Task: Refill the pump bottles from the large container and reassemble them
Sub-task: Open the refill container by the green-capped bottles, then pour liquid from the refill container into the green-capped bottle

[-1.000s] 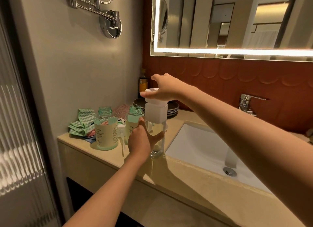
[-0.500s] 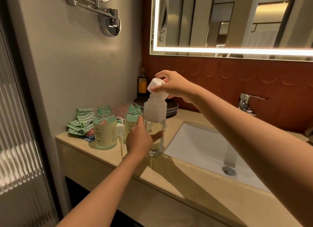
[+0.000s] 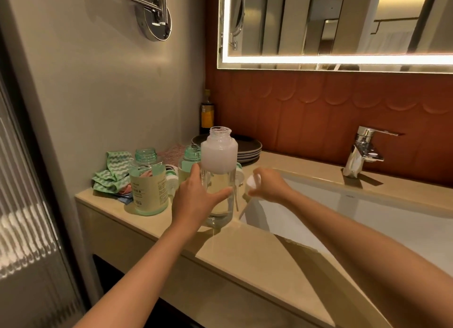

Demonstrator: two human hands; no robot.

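A tall clear container [image 3: 219, 156] with a frosted white upper part stands uncapped on the beige counter [image 3: 245, 254]. My left hand [image 3: 196, 200] grips its lower body. My right hand [image 3: 267, 186] holds its white cap [image 3: 252, 182] low beside it, near the sink's left rim. Two green-tinted pump bottles stand open without pumps: a labelled one [image 3: 148, 183] at left and another [image 3: 190, 166] partly hidden behind the container. White pump heads [image 3: 171, 180] lie between them.
A green striped cloth [image 3: 110, 173] lies at the counter's far left. Dark stacked plates [image 3: 247, 150] and a dark bottle [image 3: 207, 113] stand at the back. The white sink [image 3: 367, 220] and chrome tap [image 3: 362, 151] fill the right side.
My right hand unscrewed the white cap, lifted it off the container and brought it down to the right of the bottle. My left hand kept its grip on the container.
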